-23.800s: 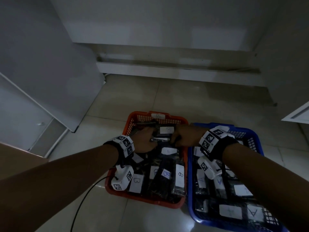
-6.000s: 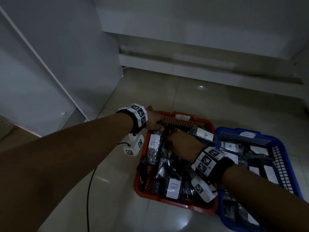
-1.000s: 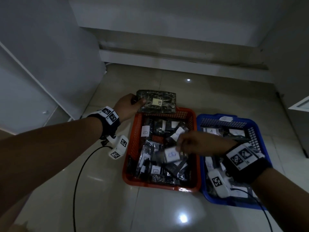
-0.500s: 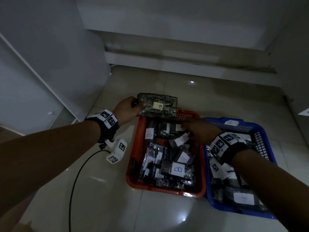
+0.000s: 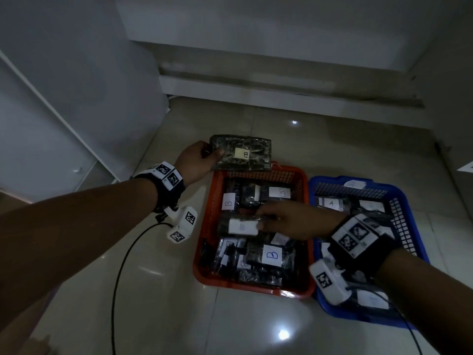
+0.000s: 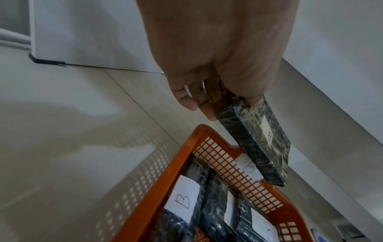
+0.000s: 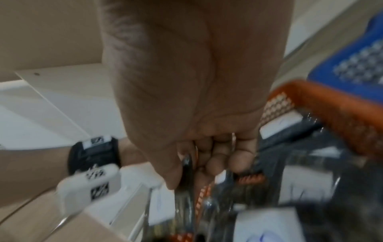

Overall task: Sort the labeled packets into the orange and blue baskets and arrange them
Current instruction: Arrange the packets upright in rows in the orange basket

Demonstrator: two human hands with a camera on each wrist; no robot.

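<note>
An orange basket (image 5: 204,226) full of dark packets labeled B sits on the floor beside a blue basket (image 5: 407,216) holding packets labeled A. My left hand (image 5: 204,156) grips a large flat dark packet (image 5: 242,156) with a B label, held above the orange basket's far rim; in the left wrist view that packet (image 6: 257,139) hangs over the orange rim (image 6: 186,145). My right hand (image 5: 289,221) reaches across the orange basket and pinches a small B-labeled packet (image 5: 238,225) lifted above the pile. The right wrist view is blurred, with fingers (image 7: 213,163) curled round a shiny wrapper.
Glossy tiled floor (image 5: 153,290) surrounds the baskets. A white cabinet panel (image 5: 76,98) stands to the left, and a white wall with a step (image 5: 281,85) runs across the back. A black cable (image 5: 120,265) trails from my left wrist over the floor.
My right hand has drawn back from the far end of the orange basket to its middle and now holds a small B packet. The left hand has kept the large packet over the far rim.
</note>
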